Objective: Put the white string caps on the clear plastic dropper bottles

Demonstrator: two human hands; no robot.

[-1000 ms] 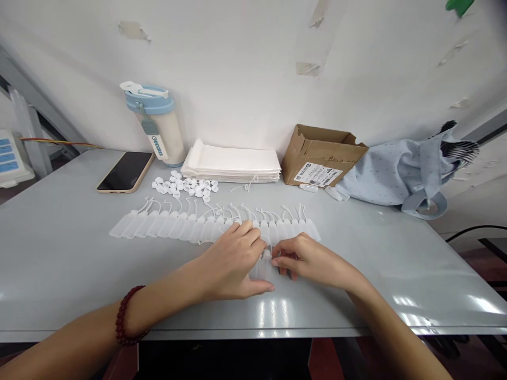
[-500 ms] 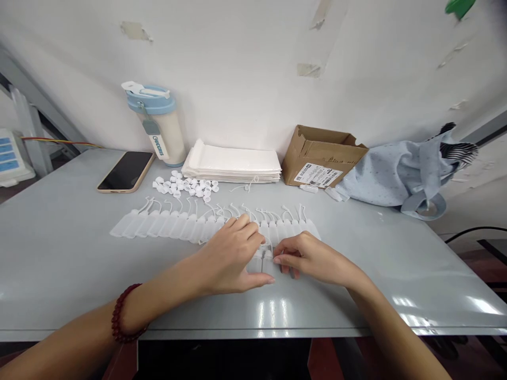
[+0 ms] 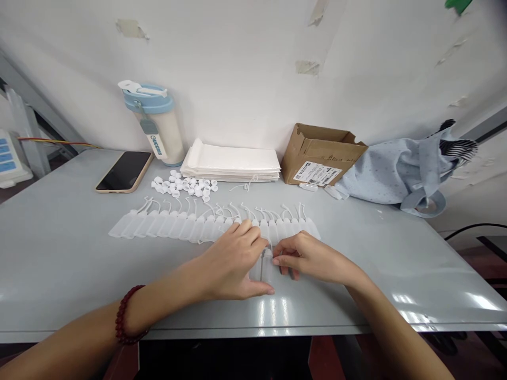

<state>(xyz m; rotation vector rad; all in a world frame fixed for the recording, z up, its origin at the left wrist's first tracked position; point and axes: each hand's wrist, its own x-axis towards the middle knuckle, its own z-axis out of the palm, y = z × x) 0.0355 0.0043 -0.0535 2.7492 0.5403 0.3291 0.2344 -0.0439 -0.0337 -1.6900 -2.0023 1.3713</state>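
Small translucent plastic bottles (image 3: 266,266), each with a thin white tube at the top, lie side by side between my hands. My left hand (image 3: 237,261) spans them lengthwise, thumb at their lower end and fingers curled by their tops, hiding part of them. At the right edge of the rightmost bottle, my right hand (image 3: 299,256) pinches with curled fingers and thumb close together. Its exact contact is partly hidden. Behind both hands stretches a row of similar bottles (image 3: 172,224), their tubes pointing toward the wall.
Loose white caps (image 3: 184,184) lie in a pile near a tumbler (image 3: 158,124) and a phone (image 3: 124,171). White padded envelopes (image 3: 233,163) are stacked by the wall. A cardboard box (image 3: 317,158) and a blue fabric bag (image 3: 388,171) stand at the right.
My left hand has shifted slightly down toward the table's front edge and covers more of the left bottle. My right hand has hardly moved. The view has tilted a little.
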